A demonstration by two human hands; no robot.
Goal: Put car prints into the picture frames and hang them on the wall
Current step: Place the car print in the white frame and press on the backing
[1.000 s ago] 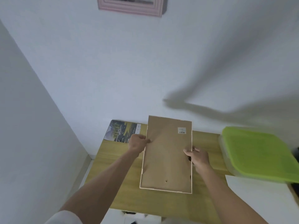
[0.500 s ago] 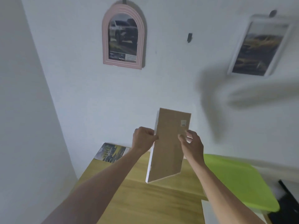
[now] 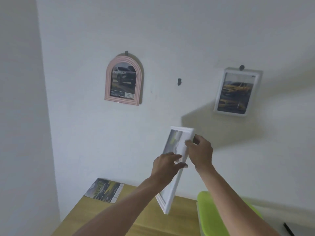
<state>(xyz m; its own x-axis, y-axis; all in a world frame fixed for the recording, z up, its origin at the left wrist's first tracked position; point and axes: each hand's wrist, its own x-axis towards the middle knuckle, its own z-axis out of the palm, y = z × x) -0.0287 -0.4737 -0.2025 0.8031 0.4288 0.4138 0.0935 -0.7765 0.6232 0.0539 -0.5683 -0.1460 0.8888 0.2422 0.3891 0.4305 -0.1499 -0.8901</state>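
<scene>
Frames: two hung [image 3: 124, 80] [image 3: 237, 92], one white frame [image 3: 177, 147] grasped by both hands' fingers [image 3: 190, 143] | hooks: one bare [image 3: 179, 81]

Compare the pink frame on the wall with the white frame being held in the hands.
The pink frame has an arched top; the held white frame is rectangular. The pink frame hangs upright from a wall hook; the white one is tilted in the air, gripped by the left hand and right hand. The pink frame's car print is plain to see; the white one's picture is blurred. Both hold a print.
</scene>
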